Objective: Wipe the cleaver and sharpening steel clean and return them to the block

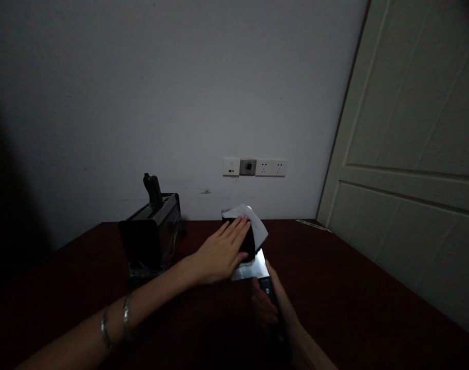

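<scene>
Cleaver (252,271), held over the dark red table (307,252); I'd judge it weighty, stiff and slick along its broad blade (260,262). The left hand (222,253) lies flat, fingers extended, on a black-and-white cloth (253,234) covering much of it. The right hand (265,308) wraps the black handle (265,288), likely the safest hold.

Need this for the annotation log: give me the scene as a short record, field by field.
left hand: flat, fingers extended over a black-and-white wipe
right hand: closed around the black handle of a wide-bladed knife
wipe: lies against the blade, covering part of it; material unclear
left forearm: two bracelets
left side: dark knife block with black handles sticking up
surface: dark red table
behind: pale wall with socket plates
lighting: dim
</scene>
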`<state>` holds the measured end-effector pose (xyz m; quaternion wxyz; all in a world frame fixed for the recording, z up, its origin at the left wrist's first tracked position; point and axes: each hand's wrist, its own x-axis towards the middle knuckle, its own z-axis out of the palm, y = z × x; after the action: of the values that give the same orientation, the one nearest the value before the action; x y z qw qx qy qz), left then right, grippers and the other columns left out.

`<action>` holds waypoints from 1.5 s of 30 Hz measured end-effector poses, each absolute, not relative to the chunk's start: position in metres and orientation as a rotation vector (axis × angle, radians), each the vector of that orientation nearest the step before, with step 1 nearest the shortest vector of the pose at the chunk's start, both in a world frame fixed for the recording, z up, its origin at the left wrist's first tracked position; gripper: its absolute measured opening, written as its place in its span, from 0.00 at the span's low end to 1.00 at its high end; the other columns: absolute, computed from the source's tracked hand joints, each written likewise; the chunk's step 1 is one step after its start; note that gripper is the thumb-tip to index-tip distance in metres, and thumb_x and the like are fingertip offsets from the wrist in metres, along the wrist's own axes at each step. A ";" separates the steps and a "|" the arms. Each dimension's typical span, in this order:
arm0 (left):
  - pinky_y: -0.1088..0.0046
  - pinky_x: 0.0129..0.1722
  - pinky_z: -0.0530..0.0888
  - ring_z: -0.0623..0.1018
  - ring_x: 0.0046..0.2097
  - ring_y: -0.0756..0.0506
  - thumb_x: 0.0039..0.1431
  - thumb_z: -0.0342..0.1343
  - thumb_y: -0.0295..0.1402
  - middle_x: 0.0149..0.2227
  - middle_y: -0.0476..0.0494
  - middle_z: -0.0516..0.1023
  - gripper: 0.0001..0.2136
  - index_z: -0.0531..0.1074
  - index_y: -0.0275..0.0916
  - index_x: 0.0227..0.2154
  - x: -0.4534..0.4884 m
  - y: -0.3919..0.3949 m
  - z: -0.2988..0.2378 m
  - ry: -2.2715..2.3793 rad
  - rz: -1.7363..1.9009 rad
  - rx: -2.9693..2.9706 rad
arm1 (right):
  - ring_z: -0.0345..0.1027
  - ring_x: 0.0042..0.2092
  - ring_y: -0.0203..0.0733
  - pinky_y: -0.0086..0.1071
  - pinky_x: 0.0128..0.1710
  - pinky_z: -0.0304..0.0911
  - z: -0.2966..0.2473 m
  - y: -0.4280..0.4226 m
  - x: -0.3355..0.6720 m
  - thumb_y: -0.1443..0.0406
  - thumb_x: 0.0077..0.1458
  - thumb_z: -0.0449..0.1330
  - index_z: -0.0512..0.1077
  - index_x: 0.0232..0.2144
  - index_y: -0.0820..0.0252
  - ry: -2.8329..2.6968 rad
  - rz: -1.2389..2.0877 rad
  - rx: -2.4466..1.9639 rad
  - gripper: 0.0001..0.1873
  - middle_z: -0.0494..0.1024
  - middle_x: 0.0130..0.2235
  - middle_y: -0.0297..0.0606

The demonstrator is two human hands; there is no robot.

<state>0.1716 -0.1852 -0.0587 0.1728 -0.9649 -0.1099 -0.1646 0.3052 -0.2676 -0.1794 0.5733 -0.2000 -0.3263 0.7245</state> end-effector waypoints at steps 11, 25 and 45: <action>0.62 0.61 0.46 0.35 0.63 0.43 0.61 0.40 0.40 0.64 0.34 0.36 0.31 0.37 0.27 0.61 0.185 -0.207 -0.068 -0.264 -0.480 -2.726 | 0.44 0.07 0.29 0.22 0.06 0.43 -0.181 -0.265 0.308 0.40 0.49 0.41 0.59 0.10 0.59 -0.823 1.756 -0.474 0.33 0.53 0.05 0.27; 0.61 0.61 0.46 0.32 0.63 0.42 0.61 0.39 0.44 0.64 0.34 0.32 0.33 0.35 0.27 0.61 0.188 -0.206 -0.063 -0.297 -0.376 -2.738 | 0.42 0.07 0.27 0.22 0.07 0.44 -0.181 -0.269 0.308 0.39 0.44 0.48 0.63 0.14 0.60 -0.826 1.680 -0.575 0.31 0.54 0.05 0.25; 0.60 0.61 0.45 0.36 0.64 0.42 0.62 0.34 0.43 0.64 0.33 0.35 0.31 0.37 0.26 0.61 0.197 -0.176 -0.049 -0.590 -0.642 -2.684 | 0.43 0.07 0.27 0.22 0.05 0.43 -0.165 -0.275 0.298 0.38 0.47 0.43 0.60 0.10 0.60 -0.713 1.693 -0.632 0.35 0.54 0.05 0.27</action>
<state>0.1965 -0.1761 -0.0491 0.1590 -0.9390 -0.2062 -0.2245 0.2983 -0.2755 -0.1646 0.5642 -0.2685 -0.3029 0.7196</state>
